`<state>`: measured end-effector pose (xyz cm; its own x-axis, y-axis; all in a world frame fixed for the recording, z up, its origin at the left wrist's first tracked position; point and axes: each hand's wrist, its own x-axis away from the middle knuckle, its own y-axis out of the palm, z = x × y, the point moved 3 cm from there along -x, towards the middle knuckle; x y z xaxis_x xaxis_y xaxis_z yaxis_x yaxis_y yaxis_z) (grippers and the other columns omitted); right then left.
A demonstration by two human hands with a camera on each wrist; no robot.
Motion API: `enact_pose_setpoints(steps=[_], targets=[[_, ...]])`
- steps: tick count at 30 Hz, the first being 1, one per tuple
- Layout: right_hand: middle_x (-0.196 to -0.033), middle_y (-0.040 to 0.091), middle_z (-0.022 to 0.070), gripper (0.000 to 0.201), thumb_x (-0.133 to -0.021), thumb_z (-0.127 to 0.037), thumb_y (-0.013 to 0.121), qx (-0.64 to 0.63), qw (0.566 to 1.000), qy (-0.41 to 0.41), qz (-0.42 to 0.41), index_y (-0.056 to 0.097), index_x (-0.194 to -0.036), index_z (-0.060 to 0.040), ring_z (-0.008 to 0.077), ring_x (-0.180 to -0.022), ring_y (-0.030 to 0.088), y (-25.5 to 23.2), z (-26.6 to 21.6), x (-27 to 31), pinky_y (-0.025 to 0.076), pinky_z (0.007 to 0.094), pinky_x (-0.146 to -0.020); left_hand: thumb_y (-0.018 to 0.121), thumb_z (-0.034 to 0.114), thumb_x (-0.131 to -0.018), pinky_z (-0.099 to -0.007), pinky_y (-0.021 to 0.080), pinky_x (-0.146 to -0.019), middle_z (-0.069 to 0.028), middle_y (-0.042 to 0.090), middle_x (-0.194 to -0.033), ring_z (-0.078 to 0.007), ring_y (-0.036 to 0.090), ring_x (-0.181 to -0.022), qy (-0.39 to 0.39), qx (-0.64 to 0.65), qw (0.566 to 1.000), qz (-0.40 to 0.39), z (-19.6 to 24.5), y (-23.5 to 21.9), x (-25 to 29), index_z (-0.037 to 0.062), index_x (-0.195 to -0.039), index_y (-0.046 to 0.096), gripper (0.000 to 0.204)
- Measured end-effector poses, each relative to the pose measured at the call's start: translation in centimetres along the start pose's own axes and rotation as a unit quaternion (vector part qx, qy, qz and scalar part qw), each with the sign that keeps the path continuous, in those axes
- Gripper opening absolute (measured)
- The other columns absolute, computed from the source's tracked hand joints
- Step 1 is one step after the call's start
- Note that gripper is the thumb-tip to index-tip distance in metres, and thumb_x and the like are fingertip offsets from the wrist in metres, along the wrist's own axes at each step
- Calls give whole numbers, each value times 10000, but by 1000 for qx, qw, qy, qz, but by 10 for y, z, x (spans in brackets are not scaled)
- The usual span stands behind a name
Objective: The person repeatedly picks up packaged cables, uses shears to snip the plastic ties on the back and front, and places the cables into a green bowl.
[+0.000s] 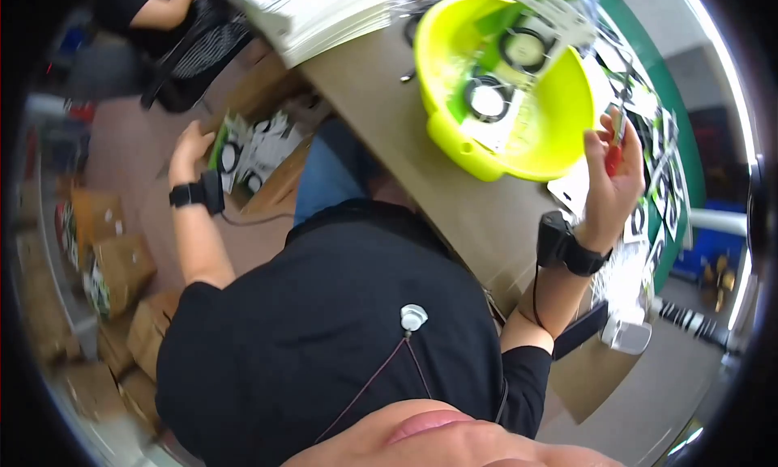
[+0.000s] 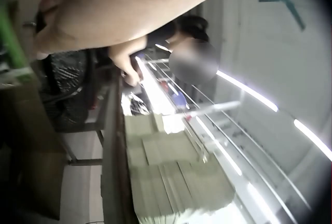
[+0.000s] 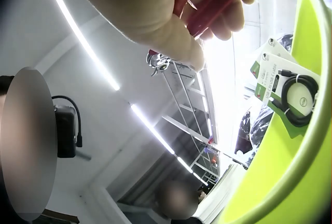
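from the head camera we see the right hand [image 1: 609, 169] raised beside a yellow-green basin [image 1: 519, 155] on the brown table [image 1: 454, 200], fingers curled round a red-handled tool [image 1: 613, 149]; packaged cables [image 1: 506, 70] lie in the basin and more packs [image 1: 660, 175] are spread on the table past the hand. the left hand [image 1: 188, 149] reaches down to a cardboard box [image 1: 275, 179] of the same packs on the floor, fingers loosely bent at its edge; we cannot tell whether it grips anything. from the left wrist we see only the blurred back of that hand [image 2: 119, 6] above stacked flat cartons [image 2: 176, 182], its grasp hidden. from the right wrist we see the fingers [image 3: 155, 22] clamped on the red handles [image 3: 207, 6], metal tips [image 3: 158, 66] poking out below, with the basin's rim [image 3: 306, 130] and a cable pack [image 3: 290, 89] just beside.
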<state>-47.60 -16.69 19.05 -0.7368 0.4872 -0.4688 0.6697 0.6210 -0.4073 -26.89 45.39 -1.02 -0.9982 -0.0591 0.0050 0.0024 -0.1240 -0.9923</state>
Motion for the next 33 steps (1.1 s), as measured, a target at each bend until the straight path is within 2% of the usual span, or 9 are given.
enact_pose_setpoints(steps=[6, 10, 13, 21, 23, 27, 30, 31, 33], targets=[[-1082, 630, 104, 412, -828, -124, 693, -21, 997, -35, 67, 560, -1201, -7, 161, -962, 597, -20, -30, 3, 470, 260, -857, 545, 292, -906, -167, 407, -589, -16, 611, -850, -53, 583, -779, 256, 397, 869, -147, 262, -182, 25, 43, -1052, 589, 292], [-1093, 636, 115, 444, -815, -179, 712, -12, 992, -72, 101, 562, -1203, -23, 182, -969, 605, -31, -31, 9, 484, 290, -863, 562, 339, -888, -257, 501, -622, -66, 623, -882, -125, 620, -748, 460, 295, 806, -228, 420, -172, 24, 2, -1054, 588, 376], [-1094, 639, 123, 476, -805, -211, 724, 25, 990, -86, 106, 556, -1213, -33, 197, -970, 610, -38, -30, 12, 494, 309, -862, 581, 438, -850, -295, 541, -629, -124, 640, -873, -181, 642, -704, 393, 106, 865, -294, 507, -114, -4, -44, -1002, 598, 506], [-997, 634, 127, 529, -719, -184, 783, 35, 976, -155, 149, 558, -1162, -1, 208, -888, 628, -44, -36, 8, 492, 307, -790, 587, 343, -840, -340, 526, -616, -180, 641, -887, -268, 651, -728, 387, 187, 879, -206, 546, -81, -13, -94, -988, 553, 463], [-992, 630, 137, 518, -706, -147, 773, 52, 980, -136, 138, 559, -1155, -1, 222, -894, 629, -44, -38, 8, 490, 319, -793, 573, 267, -841, -352, 513, -670, -222, 622, -924, -284, 643, -782, 433, 226, 873, 13, 535, -88, -11, -105, -1028, 492, 424], [-989, 624, 144, 518, -678, -106, 764, 75, 980, -139, 123, 561, -1143, -4, 245, -903, 624, -42, -39, 7, 484, 334, -800, 563, 240, -863, -347, 499, -755, -216, 609, -991, -269, 623, -887, 433, 368, 820, 65, 501, -134, 35, -84, -1063, 460, 394], [-991, 622, 139, 529, -654, -86, 759, 89, 979, -156, 98, 563, -1139, -11, 264, -914, 615, -39, -39, 6, 479, 349, -809, 529, 266, -904, -317, 470, -826, -144, 588, -1047, -225, 577, -959, 225, 727, 561, -325, 483, -133, 57, -57, -1198, 454, 443], [-992, 621, 134, 537, -641, -76, 756, 99, 978, -168, 79, 563, -1139, -18, 275, -921, 608, -38, -40, 6, 477, 359, -815, 529, 266, -904, -317, 470, -826, -144, 588, -1047, -225, 577, -959, 223, 729, 561, -323, 473, -130, 58, -57, -1198, 454, 443], [-994, 620, 128, 546, -628, -67, 753, 110, 976, -181, 57, 564, -1138, -25, 286, -927, 602, -35, -44, 8, 474, 369, -822, 501, 314, -932, -376, 492, -849, -162, 572, -1104, -241, 588, -980, 151, 743, 139, -637, 462, -124, 75, -60, -1275, 377, 523]])
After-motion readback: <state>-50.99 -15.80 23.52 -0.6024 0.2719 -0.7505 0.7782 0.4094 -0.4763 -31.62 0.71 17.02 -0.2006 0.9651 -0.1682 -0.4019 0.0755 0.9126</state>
